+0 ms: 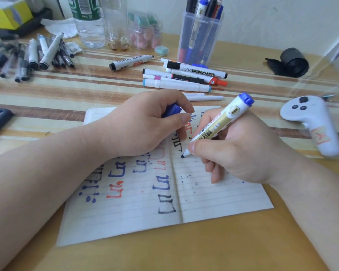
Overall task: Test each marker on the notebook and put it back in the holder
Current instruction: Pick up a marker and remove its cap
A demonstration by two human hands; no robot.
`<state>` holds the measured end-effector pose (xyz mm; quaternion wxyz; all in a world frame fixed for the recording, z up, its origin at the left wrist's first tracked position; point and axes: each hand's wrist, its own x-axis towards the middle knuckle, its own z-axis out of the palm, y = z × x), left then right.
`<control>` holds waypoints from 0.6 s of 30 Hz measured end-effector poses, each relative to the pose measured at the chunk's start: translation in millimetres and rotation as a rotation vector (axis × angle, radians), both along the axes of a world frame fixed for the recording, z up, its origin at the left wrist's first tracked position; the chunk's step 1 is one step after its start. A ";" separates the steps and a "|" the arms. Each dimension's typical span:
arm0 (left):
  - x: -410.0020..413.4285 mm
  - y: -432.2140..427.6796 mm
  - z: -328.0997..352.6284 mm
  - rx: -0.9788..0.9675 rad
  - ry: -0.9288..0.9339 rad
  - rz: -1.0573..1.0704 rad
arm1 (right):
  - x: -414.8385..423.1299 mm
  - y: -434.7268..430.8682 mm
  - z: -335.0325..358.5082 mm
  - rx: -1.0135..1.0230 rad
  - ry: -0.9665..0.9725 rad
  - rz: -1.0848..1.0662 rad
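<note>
My right hand point(241, 151) grips the white-and-gold blue-tailed marker point(221, 124), tip down on the right page of the open lined notebook point(213, 200), axis slanting up far-right; my left hand point(141, 124) pinches the blue cap point(171, 110) just far-left of the tip, and the clear plastic holder point(199, 40) stands well beyond on the far side.

My left grip point(145, 122) is curling over a blue cap point(172, 110), hiding most of it and the notebook's point(213, 198) upper left page. My right grip point(239, 151), pinching the marker point(221, 122), is covering part of the right page. The marker's label print is showing too small to read. The top edge is cutting off the holder's point(199, 40) standing markers point(203, 5) and the water bottle point(89, 26). The white controller point(311, 122) is showing blurred.
</note>
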<state>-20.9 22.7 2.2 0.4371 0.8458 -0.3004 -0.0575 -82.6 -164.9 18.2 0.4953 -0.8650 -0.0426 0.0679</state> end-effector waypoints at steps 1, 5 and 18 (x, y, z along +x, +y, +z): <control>0.1 0.1 -0.3 -0.001 0.000 0.000 | 0.0 -0.1 -0.2 -0.008 0.002 -0.001; 0.4 -0.1 -1.5 0.002 -0.003 -0.002 | 0.3 -1.0 -1.1 -0.043 -0.005 -0.005; 2.6 0.6 -4.4 0.007 -0.016 -0.016 | 0.2 -1.9 -0.2 0.022 0.020 0.054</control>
